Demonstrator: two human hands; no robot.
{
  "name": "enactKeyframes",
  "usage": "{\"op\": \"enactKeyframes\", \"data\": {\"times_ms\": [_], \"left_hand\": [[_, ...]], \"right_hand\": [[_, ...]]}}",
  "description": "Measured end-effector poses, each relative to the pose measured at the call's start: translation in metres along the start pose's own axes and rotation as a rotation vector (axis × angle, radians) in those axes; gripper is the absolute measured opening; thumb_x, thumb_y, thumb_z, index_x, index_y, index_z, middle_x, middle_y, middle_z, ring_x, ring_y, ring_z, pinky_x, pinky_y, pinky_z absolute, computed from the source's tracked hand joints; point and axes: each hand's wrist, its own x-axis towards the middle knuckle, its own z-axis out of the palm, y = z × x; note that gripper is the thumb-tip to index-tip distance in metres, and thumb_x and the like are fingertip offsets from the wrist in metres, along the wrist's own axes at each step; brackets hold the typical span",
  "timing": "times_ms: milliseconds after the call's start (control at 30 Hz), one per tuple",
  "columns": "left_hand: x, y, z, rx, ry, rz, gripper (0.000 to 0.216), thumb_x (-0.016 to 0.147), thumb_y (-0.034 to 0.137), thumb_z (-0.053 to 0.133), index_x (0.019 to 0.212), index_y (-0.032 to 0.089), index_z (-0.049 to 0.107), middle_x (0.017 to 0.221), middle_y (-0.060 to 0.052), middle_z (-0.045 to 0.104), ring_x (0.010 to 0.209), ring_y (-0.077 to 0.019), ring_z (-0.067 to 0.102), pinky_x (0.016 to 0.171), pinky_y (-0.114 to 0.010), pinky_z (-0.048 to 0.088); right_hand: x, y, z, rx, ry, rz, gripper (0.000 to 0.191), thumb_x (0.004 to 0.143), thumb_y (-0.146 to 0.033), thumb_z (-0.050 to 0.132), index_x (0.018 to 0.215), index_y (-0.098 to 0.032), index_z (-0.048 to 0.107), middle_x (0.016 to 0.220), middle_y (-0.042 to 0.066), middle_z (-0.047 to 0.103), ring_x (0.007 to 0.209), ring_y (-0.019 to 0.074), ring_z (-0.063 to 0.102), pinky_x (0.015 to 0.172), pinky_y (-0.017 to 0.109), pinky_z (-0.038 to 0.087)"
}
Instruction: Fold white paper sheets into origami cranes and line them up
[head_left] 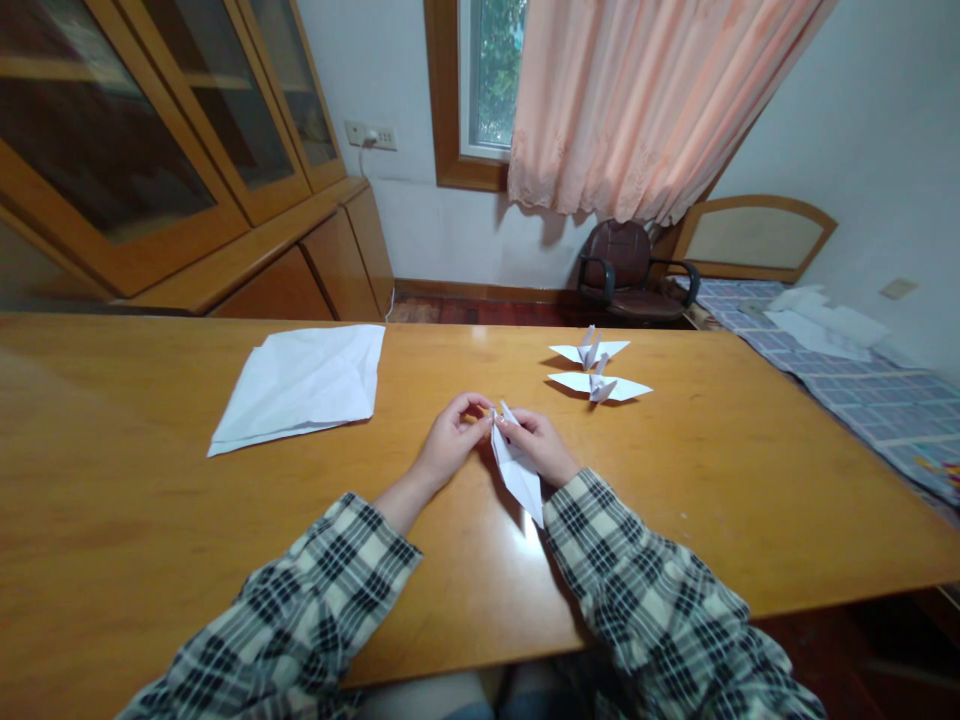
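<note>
A partly folded white paper crane [519, 476] is held above the middle of the table, its long pointed end slanting down toward me. My left hand [454, 432] pinches a narrow tip at its upper end between thumb and fingers. Around the body of the same paper, my right hand [541, 446] is closed, thumb on top near that tip. Some of the folds are hidden behind my fingers. Two finished paper cranes with spread wings, a far one [589, 350] and a nearer one [600, 387], stand on the table beyond my right hand.
A stack of white paper sheets [307, 385] lies at the far left of the wooden table [225, 520]. Beyond the table are a glass-door cabinet [247, 215], a brown armchair [626, 270] and a bed [840, 370] with papers on it.
</note>
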Motion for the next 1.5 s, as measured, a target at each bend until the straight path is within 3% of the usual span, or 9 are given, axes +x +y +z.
{"op": "enactKeyframes", "data": {"times_ms": [233, 567, 1067, 1500], "left_hand": [[0.0032, 0.0006, -0.0047, 0.115, -0.013, 0.099, 0.012, 0.075, 0.026, 0.065, 0.084, 0.018, 0.061, 0.088, -0.002, 0.058, 0.081, -0.0138, 0.056, 0.066, -0.022, 0.047], [0.0012, 0.0039, -0.0053, 0.198, -0.031, 0.154, 0.008, 0.081, 0.024, 0.061, 0.085, 0.018, 0.057, 0.091, -0.004, 0.059, 0.083, -0.0143, 0.057, 0.066, -0.023, 0.048], [0.0009, 0.004, -0.0069, 0.308, 0.006, 0.245, 0.008, 0.085, 0.026, 0.061, 0.087, 0.019, 0.064, 0.092, -0.003, 0.063, 0.085, -0.0143, 0.06, 0.065, -0.022, 0.049], [-0.0019, 0.0015, -0.0032, 0.279, -0.022, 0.152, 0.022, 0.086, 0.03, 0.057, 0.103, 0.018, 0.065, 0.104, -0.007, 0.068, 0.091, -0.0174, 0.065, 0.071, -0.025, 0.054]], "right_hand": [[0.0011, 0.0035, -0.0016, -0.026, -0.027, 0.022, 0.046, 0.076, -0.058, 0.065, 0.06, -0.017, 0.055, 0.057, -0.003, 0.047, 0.056, 0.0099, 0.04, 0.055, 0.024, 0.032], [0.0015, 0.0025, -0.0018, -0.073, -0.008, -0.027, 0.045, 0.078, -0.059, 0.063, 0.063, -0.016, 0.059, 0.059, -0.002, 0.049, 0.059, 0.0111, 0.043, 0.058, 0.025, 0.034], [0.0007, -0.0008, -0.0019, -0.242, 0.067, -0.159, 0.044, 0.084, -0.057, 0.057, 0.066, -0.017, 0.063, 0.064, 0.0, 0.056, 0.065, 0.0134, 0.05, 0.062, 0.026, 0.039], [-0.0002, 0.0, -0.0046, -0.316, 0.085, -0.221, 0.042, 0.088, -0.055, 0.056, 0.07, -0.018, 0.067, 0.07, 0.002, 0.06, 0.069, 0.0145, 0.053, 0.068, 0.028, 0.042]]}}
